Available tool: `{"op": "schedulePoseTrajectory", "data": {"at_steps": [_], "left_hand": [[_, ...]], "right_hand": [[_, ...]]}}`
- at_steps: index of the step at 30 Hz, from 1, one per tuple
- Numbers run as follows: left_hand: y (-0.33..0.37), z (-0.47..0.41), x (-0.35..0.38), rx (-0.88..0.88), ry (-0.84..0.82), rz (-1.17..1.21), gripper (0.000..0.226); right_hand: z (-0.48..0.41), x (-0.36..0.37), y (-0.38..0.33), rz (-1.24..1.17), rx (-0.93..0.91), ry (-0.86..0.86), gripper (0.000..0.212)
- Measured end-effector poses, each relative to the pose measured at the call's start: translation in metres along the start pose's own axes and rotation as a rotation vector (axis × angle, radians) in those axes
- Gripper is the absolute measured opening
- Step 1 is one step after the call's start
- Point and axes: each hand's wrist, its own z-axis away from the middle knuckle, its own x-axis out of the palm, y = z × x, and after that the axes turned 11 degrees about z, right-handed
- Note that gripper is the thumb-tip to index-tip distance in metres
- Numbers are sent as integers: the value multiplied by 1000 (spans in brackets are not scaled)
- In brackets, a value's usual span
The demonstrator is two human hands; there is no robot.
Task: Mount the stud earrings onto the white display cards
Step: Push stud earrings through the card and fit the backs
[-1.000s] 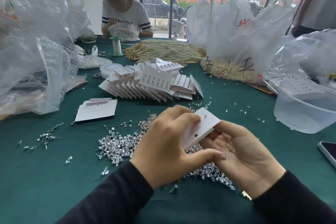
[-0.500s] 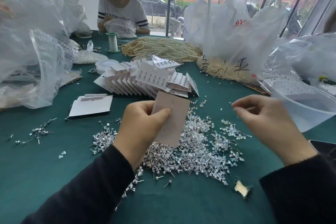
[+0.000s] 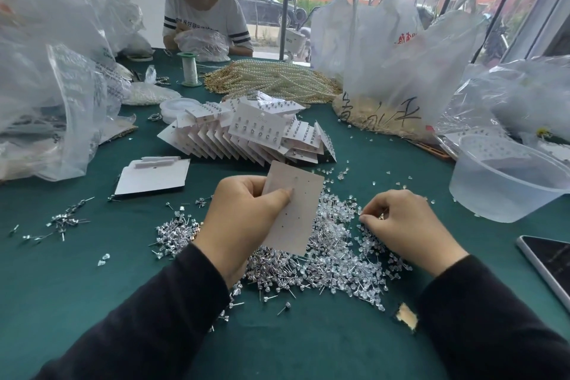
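Note:
My left hand [image 3: 243,219] grips a blank white display card [image 3: 294,210] upright by its left edge, thumb on the front, above a big heap of silver stud earrings [image 3: 324,259] on the green table. The card shows small holes and no studs. My right hand [image 3: 407,228] is down on the right side of the heap, fingers curled and fingertips pinching among the studs; what it pinches is too small to make out. A fanned pile of filled cards [image 3: 246,133] lies behind. A flat stack of blank cards [image 3: 151,177] sits at the left.
A clear plastic tub [image 3: 505,185] stands at the right, a phone [image 3: 552,265] at the right edge. Plastic bags [image 3: 391,71] and pearl strands [image 3: 271,77] crowd the back. A second person sits at the far side. Loose studs [image 3: 61,222] lie at the left.
My right hand has dropped from mid-air onto the stud heap. My left hand still holds the card upright, slightly lower. A second ago both hands were together on the card.

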Motion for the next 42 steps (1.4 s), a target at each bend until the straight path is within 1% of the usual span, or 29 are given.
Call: {"op": "schedulePoseTrajectory", "data": {"at_steps": [2,4,6,9,11,16,20,23,26,33,38,42], "left_hand": [[0,1,1,-5,-6,6,16],[0,2,3,-8,-5,7,18],[-1,2,3,-15,-1,5,21],[-3,2,3,-23,-3,-1,23],[-5,3,4,-21,-7,-6,24],[-7,2,4,-26,9,-42,26],[-9,2,4,-26,2,-74,23],[-11,3,7,-2,-33,-113,17],[-12,6,9,40,-51,-134,20],[-13,6,11,65,-36,-164,20],[-14,7,11,79,-17,-175,21],[-14,6,10,107,-15,-225,20]], "right_hand": [[-1,1,-1,-6,0,12,10],[-1,-2,-2,-53,1,85,8],[1,-7,-5,-177,13,160,8],[8,-17,-14,-450,-10,188,9],[13,-20,-21,-532,-38,216,10],[17,-21,-26,-459,-45,246,12],[26,-19,-39,-548,-165,309,17],[33,-10,-53,-474,-285,394,14],[34,-2,-61,-408,-370,430,11],[30,6,-61,-443,-377,467,13],[31,6,-61,-498,-395,455,11],[31,8,-61,-497,-397,431,10]]}}
